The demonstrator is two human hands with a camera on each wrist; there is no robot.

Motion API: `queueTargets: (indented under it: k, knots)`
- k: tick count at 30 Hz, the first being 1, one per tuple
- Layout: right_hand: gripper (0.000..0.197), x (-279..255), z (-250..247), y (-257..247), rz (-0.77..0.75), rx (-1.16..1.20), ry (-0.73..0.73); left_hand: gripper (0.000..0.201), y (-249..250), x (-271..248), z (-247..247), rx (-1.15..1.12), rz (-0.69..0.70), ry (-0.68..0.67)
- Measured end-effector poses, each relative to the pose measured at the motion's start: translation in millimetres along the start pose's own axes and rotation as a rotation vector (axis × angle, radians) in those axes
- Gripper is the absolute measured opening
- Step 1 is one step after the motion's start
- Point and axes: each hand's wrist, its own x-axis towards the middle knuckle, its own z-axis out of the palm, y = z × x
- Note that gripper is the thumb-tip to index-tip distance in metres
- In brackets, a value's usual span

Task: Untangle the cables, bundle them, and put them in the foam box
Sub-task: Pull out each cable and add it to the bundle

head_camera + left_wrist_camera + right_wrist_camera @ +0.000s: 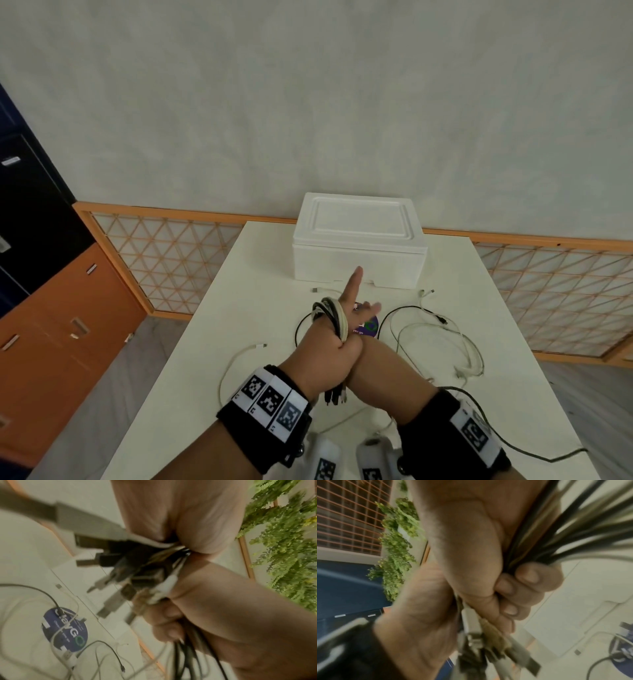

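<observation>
Cable bundle (330, 313) is being held above the table (260, 308), mid-table, near side of the foam box (359, 260) and well apart from it.

Left hand (322, 353) is being kept closed around the bundle. Black and white loops are being carried over the top of the hand, and the connector ends (335, 397) are being left hanging out below the fist.

Right hand (471, 547) is being pressed against the left, with its fingers (527, 577) being curled tight round the same strands. In the right wrist view the cords are being fanned out past the fingertips while the plugs are being bunched below the palm.

One straight finger (352, 284) is being pointed toward the box. It cannot be told which hand it belongs to, since the hands are overlapping.

The box is being kept at the far end of the table with its lid on.

Loose cables (442, 339) are being left on the table right of the hands, one white cable (236, 359) left of them. A round blue sticker (368, 327) is being partly covered by the hands.
</observation>
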Motion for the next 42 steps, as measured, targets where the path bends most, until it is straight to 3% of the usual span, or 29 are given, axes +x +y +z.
queueTargets:
  k: [3,6,8,12,15,17,22,24,26,27,29,30,32,35,37,42]
  knots:
    - [0.023,-7,0,-7,0.071,-0.034,0.041,0.088,-12,5,-6,0.017,-0.061,0.038]
    - [0.012,-13,-3,-5,0.229,0.091,0.004,0.097,-19,8,-11,-0.010,-0.132,-0.018]
    - [0.010,-22,-11,0,0.284,0.137,-0.028,0.094,-29,9,-20,-0.002,-0.181,-0.036]
    - [0.023,-35,-35,7,0.300,0.111,-0.055,0.082,-46,2,-28,0.046,-0.273,-0.041]
    - [0.026,-38,-48,5,0.255,0.063,-0.005,0.075,-59,-5,-24,0.146,-0.187,0.010]
    - [0.027,-38,-58,2,0.229,0.067,0.022,0.075,-65,-5,-23,0.046,-0.152,0.027]
    - [0.027,-40,-81,-4,0.164,0.038,0.104,0.114,-57,-10,-14,-0.196,-0.065,-0.043]
    - [0.024,-41,-86,-8,0.145,-0.012,0.107,0.123,-61,-6,-10,-0.048,-0.072,-0.115]
    - [0.024,-39,-89,-11,0.101,-0.106,0.096,0.108,-56,-5,-9,0.181,-0.034,-0.144]
    - [0.032,-38,-88,-9,0.109,-0.138,0.114,0.085,-52,-4,-8,0.228,0.003,-0.141]
    - [0.031,-36,-86,-5,0.143,-0.173,0.096,0.016,-37,-6,-6,0.262,0.045,-0.128]
    - [0.026,-37,-86,-5,0.138,-0.167,0.107,0.012,-33,-6,-5,0.269,0.040,-0.117]
    - [0.015,-39,-87,-4,0.144,-0.102,0.097,0.032,-36,-6,-3,0.308,0.010,-0.091]
    - [0.030,-40,-83,5,0.174,-0.018,0.084,0.049,-49,0,-4,0.462,-0.023,0.001]
    - [0.033,-38,-77,9,0.209,0.039,0.092,0.044,-53,2,-8,0.558,-0.073,0.040]
    - [0.039,-34,-57,18,0.316,0.082,0.140,0.027,-45,9,-21,0.877,-0.017,0.097]
